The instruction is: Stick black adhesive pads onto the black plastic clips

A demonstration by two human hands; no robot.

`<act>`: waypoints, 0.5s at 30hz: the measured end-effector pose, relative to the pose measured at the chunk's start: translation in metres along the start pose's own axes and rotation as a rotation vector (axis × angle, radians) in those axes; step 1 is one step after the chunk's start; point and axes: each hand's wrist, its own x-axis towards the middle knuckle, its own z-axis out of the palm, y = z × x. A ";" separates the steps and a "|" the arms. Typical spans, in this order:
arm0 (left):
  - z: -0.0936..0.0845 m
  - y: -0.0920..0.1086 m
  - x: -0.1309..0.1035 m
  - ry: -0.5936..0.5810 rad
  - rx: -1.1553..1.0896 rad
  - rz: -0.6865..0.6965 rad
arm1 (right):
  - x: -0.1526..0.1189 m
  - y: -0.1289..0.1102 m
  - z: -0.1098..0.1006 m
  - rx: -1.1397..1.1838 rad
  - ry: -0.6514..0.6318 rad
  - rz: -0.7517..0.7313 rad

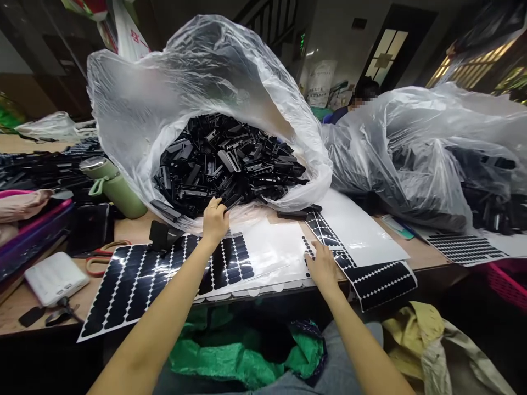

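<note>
My left hand [215, 220], with a ring on one finger, reaches to the lower lip of a large clear plastic bag [280, 104]. Its fingers are curled on a black plastic part [233, 202] at the front of a heap of similar black parts [222, 159] inside the bag. My right hand [323, 266] rests low over a white backing sheet [284, 241] with a column of small black dots, thumb and fingertips slightly apart. Under my left forearm lies a sheet of black rounded stickers [135, 280]. Another black sticker sheet [382, 282] hangs over the table edge.
Left are a green bottle [119, 186], red-handled scissors [96, 263], a white power bank [56, 278], a dark phone [88, 227] and a pink-rimmed basket [37, 236]. A second bag [411, 148] stands right, a person [349, 107] behind it. Green sacking [230, 356] lies at my lap.
</note>
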 end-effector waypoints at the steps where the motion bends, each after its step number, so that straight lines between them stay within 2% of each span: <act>1: -0.008 0.007 -0.010 0.010 -0.137 -0.008 | 0.005 0.000 0.000 -0.021 -0.023 -0.009; 2: -0.015 0.014 -0.023 -0.014 -0.313 -0.053 | 0.010 0.000 0.000 -0.020 -0.067 -0.014; 5: -0.034 0.031 -0.066 -0.385 -0.807 -0.353 | 0.026 0.005 -0.004 0.034 -0.228 0.006; 7: -0.040 0.036 -0.093 -0.638 -0.989 -0.530 | 0.033 0.008 -0.007 0.060 -0.284 0.029; 9: -0.043 0.035 -0.111 -0.785 -1.052 -0.623 | 0.038 0.010 -0.009 0.091 -0.320 0.055; 11: -0.044 0.030 -0.123 -0.820 -1.063 -0.639 | 0.042 0.012 -0.011 0.122 -0.342 0.088; 15: -0.045 0.019 -0.132 -0.739 -1.043 -0.613 | 0.047 0.011 -0.022 0.172 -0.363 0.147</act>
